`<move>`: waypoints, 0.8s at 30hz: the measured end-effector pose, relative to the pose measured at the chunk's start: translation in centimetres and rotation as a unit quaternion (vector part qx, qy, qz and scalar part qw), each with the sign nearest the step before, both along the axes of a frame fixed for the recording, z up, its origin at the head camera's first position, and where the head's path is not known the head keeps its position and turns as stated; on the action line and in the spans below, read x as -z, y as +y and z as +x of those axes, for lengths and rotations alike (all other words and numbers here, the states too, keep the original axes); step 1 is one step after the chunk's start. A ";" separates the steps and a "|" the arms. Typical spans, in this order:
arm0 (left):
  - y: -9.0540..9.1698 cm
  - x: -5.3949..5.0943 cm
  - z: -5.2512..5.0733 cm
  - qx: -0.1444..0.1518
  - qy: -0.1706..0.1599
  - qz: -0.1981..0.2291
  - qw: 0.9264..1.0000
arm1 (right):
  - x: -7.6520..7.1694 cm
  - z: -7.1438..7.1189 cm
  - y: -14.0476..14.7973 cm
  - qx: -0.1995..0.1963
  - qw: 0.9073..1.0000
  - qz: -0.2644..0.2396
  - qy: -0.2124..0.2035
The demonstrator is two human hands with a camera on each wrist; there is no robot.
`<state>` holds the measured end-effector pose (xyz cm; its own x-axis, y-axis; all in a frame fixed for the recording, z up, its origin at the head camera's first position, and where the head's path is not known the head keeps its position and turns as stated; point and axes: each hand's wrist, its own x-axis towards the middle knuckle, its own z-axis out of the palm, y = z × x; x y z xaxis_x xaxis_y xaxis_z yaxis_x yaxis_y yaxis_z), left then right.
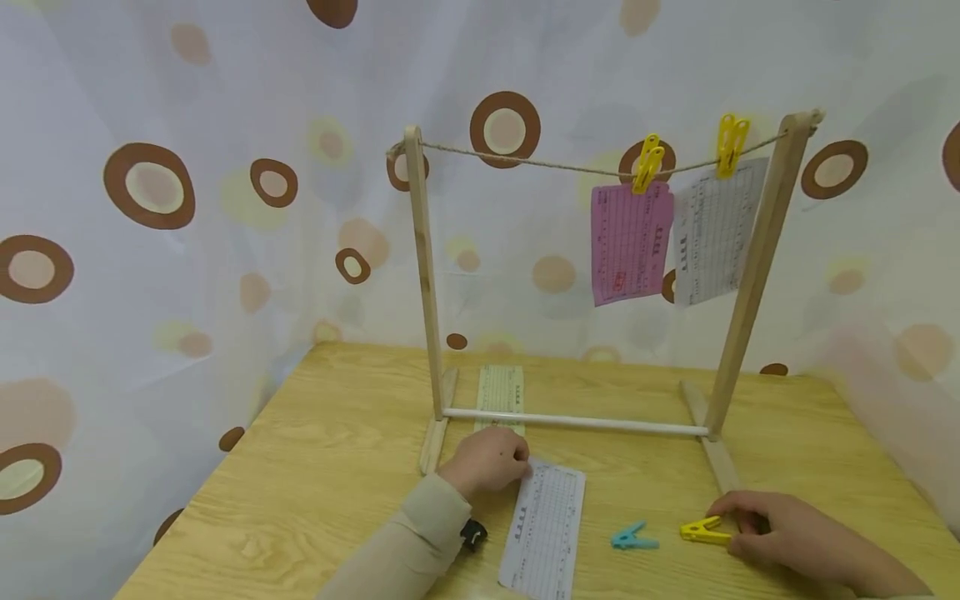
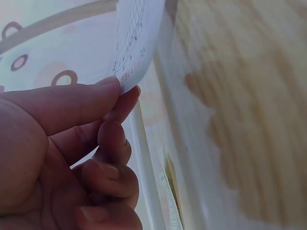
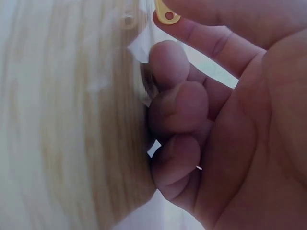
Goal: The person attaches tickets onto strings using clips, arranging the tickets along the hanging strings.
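Note:
My left hand (image 1: 491,460) pinches a corner of a white printed slip (image 1: 545,529) between thumb and forefinger. In the left wrist view the slip (image 2: 136,45) curves up from the fingertips. On the right, my right hand (image 1: 787,533) holds a yellow clothespin (image 1: 703,531) by its handle end, close to the tabletop. Only a small end of that clothespin (image 3: 168,14) shows in the right wrist view. A blue clothespin (image 1: 634,537) lies on the table between the slip and my right hand.
A wooden frame (image 1: 425,275) carries a string (image 1: 525,160) and a white lower bar (image 1: 577,423). Yellow clothespins (image 1: 647,165) hold a pink slip (image 1: 632,242) and a white slip (image 1: 716,237) on the string. A pale green slip (image 1: 501,387) lies behind the bar.

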<state>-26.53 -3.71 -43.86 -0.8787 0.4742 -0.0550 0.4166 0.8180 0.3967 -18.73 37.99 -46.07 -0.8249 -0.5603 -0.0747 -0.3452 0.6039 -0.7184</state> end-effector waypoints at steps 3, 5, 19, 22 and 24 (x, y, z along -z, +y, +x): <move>0.0 0.3 0.1 -0.001 -0.011 0.014 1.000 | 0.0 0.2 0.1 0.004 1.000 0.008 0.013; 0.1 0.3 0.1 -0.003 -0.014 0.024 1.000 | 0.0 0.2 0.0 0.012 1.000 0.014 0.014; 0.3 -0.7 0.4 0.021 0.006 0.036 0.999 | -0.7 0.2 -0.4 0.030 0.999 0.016 0.038; 0.3 -1.0 0.6 0.018 0.006 0.048 0.999 | -0.6 0.1 -0.5 0.035 0.999 0.009 0.036; 0.3 -1.1 0.7 0.017 0.006 0.056 0.998 | -0.6 0.1 -0.6 0.038 0.999 0.006 0.037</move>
<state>-25.86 -3.46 -42.76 -0.8624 0.5061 0.0101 0.4480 0.7537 0.4809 -18.67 37.34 -45.45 -0.8681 -0.4961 -0.0195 -0.3498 0.6391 -0.6849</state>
